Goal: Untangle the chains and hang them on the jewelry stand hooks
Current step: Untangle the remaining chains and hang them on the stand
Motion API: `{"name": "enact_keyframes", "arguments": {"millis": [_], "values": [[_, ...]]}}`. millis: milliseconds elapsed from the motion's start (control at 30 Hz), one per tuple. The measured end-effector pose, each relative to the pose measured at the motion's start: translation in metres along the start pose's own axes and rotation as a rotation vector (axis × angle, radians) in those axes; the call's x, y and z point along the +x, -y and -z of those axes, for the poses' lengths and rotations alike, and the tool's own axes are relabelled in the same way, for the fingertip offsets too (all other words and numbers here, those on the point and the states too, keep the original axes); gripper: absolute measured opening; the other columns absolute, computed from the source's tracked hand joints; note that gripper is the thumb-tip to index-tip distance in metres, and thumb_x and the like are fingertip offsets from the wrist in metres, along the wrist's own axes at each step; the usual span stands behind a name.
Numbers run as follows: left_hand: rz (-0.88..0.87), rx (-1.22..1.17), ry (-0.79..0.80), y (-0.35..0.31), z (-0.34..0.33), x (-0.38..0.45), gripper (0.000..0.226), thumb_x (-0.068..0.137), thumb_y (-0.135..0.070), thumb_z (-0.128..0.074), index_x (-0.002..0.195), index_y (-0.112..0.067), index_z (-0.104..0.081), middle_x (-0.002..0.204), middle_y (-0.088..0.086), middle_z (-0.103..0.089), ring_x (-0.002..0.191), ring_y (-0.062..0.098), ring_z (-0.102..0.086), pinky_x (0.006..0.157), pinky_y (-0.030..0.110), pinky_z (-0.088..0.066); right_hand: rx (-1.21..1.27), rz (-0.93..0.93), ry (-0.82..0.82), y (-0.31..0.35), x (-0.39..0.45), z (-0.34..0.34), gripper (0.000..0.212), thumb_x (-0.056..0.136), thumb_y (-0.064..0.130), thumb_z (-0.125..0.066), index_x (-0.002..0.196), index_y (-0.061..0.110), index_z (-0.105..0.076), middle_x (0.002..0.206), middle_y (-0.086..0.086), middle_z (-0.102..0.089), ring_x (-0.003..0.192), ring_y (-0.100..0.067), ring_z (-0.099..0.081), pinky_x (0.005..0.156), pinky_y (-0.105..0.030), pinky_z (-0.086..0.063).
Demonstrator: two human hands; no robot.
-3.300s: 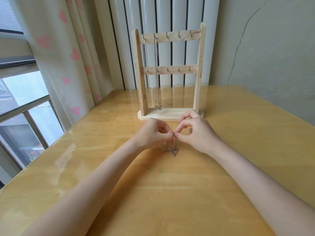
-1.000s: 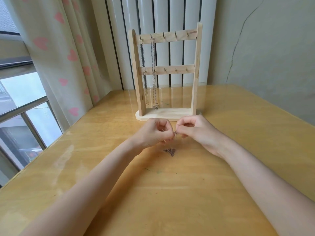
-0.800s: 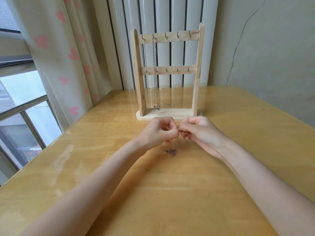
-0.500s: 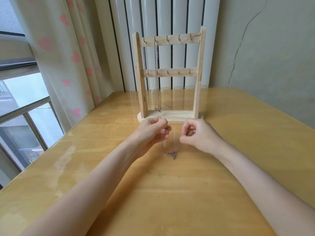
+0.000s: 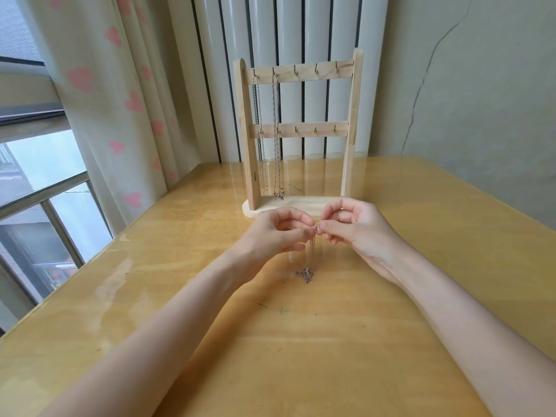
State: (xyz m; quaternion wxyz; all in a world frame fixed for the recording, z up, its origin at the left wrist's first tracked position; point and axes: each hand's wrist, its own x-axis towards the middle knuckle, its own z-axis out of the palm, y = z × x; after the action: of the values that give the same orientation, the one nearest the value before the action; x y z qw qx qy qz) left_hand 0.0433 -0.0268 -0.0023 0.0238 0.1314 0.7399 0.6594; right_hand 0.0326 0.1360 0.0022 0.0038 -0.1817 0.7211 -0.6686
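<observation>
A wooden jewelry stand with two rows of small hooks stands at the back of the table. Two chains hang from its two leftmost top hooks, one ending in a bow pendant. In front of the stand, my left hand and my right hand meet fingertip to fingertip. Both pinch the top of a thin pinkish chain. The chain drops straight down to a small tangled heap lying on the table.
The yellow wooden table has a glossy top. A window and a curtain with pink hearts run along the left edge. A white radiator and a cracked wall stand behind the stand.
Half a second ago my hands were apart with the chain stretched between them. They have come back together and both pinch the chain's top at one spot.
</observation>
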Motion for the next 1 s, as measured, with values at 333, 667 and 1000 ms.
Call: {"name": "enact_keyframes", "arguments": {"millis": [333,667,1000], "values": [[0.073,-0.011,0.017,-0.0015,0.0008,-0.0012,0.013,0.082,-0.007,-0.064,0.073,-0.016,-0.065,0.063,-0.007,-0.060,0.058,0.002,-0.055,0.064,0.016,-0.052,-0.050,0.011,0.002,0.0007,-0.0015,-0.0005,0.018,0.079,-0.006,-0.056,0.077,0.011,-0.055,0.066,-0.006,-0.055,0.059,-0.014,-0.045,0.055,-0.017,-0.042],[0.101,-0.077,-0.031,0.0001,0.0025,-0.0006,0.013,0.082,-0.012,-0.065,0.071,-0.017,-0.062,0.068,-0.006,-0.057,0.057,0.001,-0.054,0.061,0.017,-0.051,-0.202,0.130,-0.062,-0.0018,0.0004,-0.0022,0.003,0.077,0.009,-0.070,0.076,0.006,-0.070,0.071,0.004,-0.064,0.053,0.007,-0.053,0.057,-0.006,-0.040],[-0.046,0.181,-0.079,0.0014,-0.0023,-0.0003,0.014,0.079,-0.001,-0.065,0.070,-0.012,-0.061,0.068,0.001,-0.058,0.063,0.010,-0.054,0.061,0.017,-0.053,-0.386,0.129,-0.048,-0.0081,0.0024,-0.0056,0.014,0.074,0.003,-0.069,0.065,0.014,-0.067,0.067,0.000,-0.060,0.062,-0.011,-0.049,0.061,-0.014,-0.041]]}}
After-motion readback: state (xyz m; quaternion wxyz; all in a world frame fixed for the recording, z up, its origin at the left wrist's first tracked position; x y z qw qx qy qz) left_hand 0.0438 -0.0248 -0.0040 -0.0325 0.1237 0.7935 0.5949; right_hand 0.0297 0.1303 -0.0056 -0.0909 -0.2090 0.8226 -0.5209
